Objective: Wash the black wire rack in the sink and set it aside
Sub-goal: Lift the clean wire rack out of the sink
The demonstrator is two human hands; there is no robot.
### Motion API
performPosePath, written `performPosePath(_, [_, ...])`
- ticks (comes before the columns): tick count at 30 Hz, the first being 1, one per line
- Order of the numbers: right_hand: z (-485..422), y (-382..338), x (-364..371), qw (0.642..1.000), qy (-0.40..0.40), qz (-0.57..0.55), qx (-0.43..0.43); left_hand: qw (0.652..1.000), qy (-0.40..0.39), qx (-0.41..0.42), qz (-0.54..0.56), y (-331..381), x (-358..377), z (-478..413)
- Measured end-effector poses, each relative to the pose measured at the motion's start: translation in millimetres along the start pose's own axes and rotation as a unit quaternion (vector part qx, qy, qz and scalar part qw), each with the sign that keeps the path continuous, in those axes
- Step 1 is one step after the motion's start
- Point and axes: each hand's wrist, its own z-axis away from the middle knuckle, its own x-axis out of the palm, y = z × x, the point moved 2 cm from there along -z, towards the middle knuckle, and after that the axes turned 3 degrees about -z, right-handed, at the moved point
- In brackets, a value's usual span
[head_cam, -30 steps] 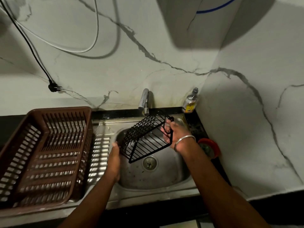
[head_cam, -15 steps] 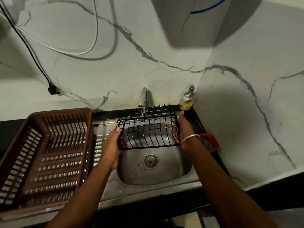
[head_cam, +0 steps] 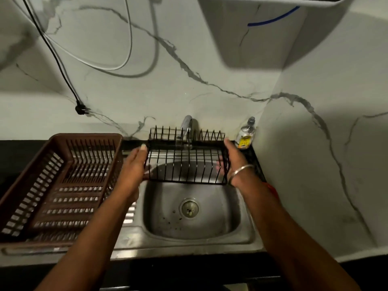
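- Left hand (head_cam: 134, 166) and right hand (head_cam: 234, 159) pinch the black wire rack (head_cam: 185, 164) at its ends; wet wire may slip into the sink (head_cam: 210, 223);
- far prongs may snag the tap (head_cam: 186, 122).

Grey-veined white marble walls (head_cam: 210, 59) — dim light, black countertop (head_cam: 19, 153) beneath.
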Motion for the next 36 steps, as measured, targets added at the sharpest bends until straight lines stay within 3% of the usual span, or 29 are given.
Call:
performPosePath(5, [9,-43,2,0.999,-0.031,0.009,-0.024,0.998,0.022,0.041,0.039,33,7,-3])
performPosePath(11, [-66,63,-42,0.999,0.005,0.020,0.030,0.999,0.003,-0.048,-0.002,-29,17,20])
performPosePath(18, [17,-47,-3,0.998,-0.045,0.014,-0.050,0.998,0.029,0.054,0.025,35,11,16])
performPosePath(24, [9,25,-31,1.000,0.024,-0.001,-0.006,0.998,-0.010,-0.059,0.003,-22,17,39])
performPosePath(29, [18,-21,-23,0.999,0.027,-0.004,-0.039,1.000,0.004,0.012,0.019,20,16,36])
performPosePath(32, [30,-44,-15,0.998,-0.011,0.012,-0.068,0.998,0.007,0.043,0.049,34,10,33])
performPosePath(36, [27,2,-24,0.999,0.010,0.012,-0.038,1.000,-0.003,-0.026,0.010,0,11,42])
